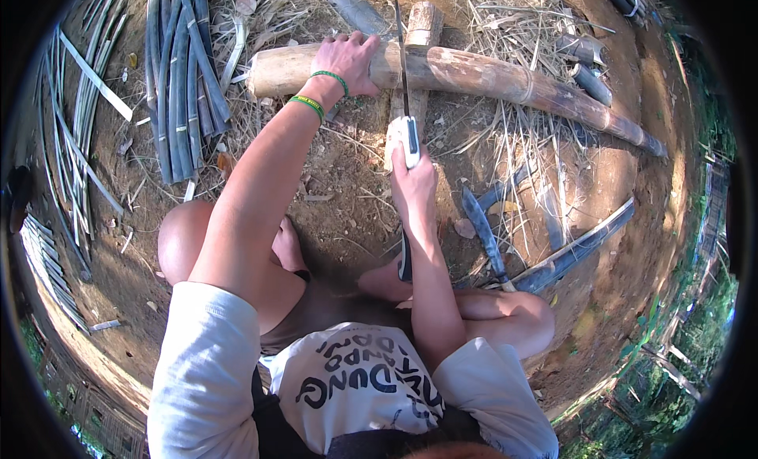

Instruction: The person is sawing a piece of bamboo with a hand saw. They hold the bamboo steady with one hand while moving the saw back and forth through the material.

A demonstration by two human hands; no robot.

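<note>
A thick, pale brown bamboo pole (489,74) lies across the ground in front of me, resting on a shorter log (424,25). My left hand (347,62) presses down on the pole near its left end, fingers curled over the far side. Green bands circle that wrist. To the right of it, my right hand (414,179) is closed round the white handle of a hand saw (403,72). The saw's thin blade points away from me and crosses the pole above the log. Whether its teeth sit in a cut cannot be made out.
Dark bamboo strips (175,88) are heaped at the far left, with thinner slats (87,143) beyond them. A machete (483,230) lies right of my forearm, near a split bamboo piece (580,250). Dry shavings (505,33) and a short bamboo offcut (591,83) litter the dirt.
</note>
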